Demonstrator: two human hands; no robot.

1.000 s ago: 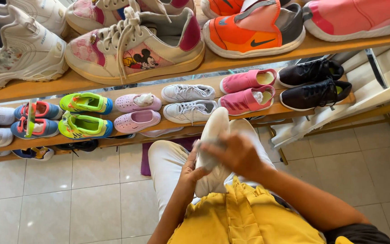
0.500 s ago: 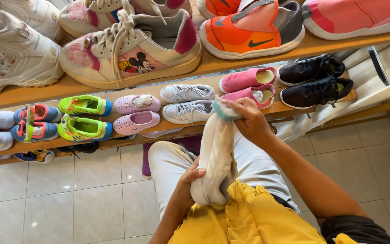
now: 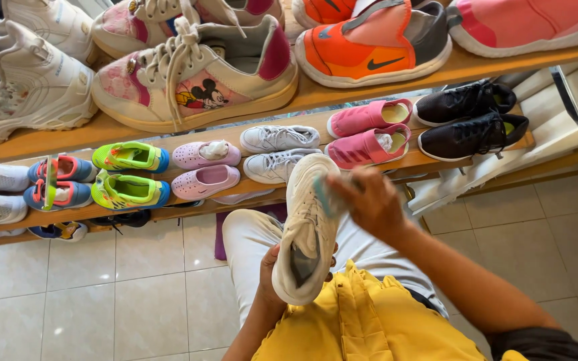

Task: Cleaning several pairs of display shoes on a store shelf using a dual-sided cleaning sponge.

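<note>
My left hand (image 3: 270,274) grips the heel end of a white lace-up sneaker (image 3: 306,227), held above my lap with its toe pointing away and its opening facing up. My right hand (image 3: 369,200) is blurred, pressed against the right side of the shoe near the toe. It holds a small bluish-green cloth or sponge (image 3: 322,200) against the shoe. I sit in white trousers and a yellow apron (image 3: 362,321).
A wooden shoe rack (image 3: 382,80) stands in front with two shelves of shoes: white, pink, orange, neon green and black pairs. A white sneaker pair (image 3: 279,150) sits just beyond the held shoe. Pale floor tiles (image 3: 122,287) lie to the left and right.
The sneaker has turned from sole-side up to opening up. My right hand slid from the toe tip down along the shoe's side with the cloth.
</note>
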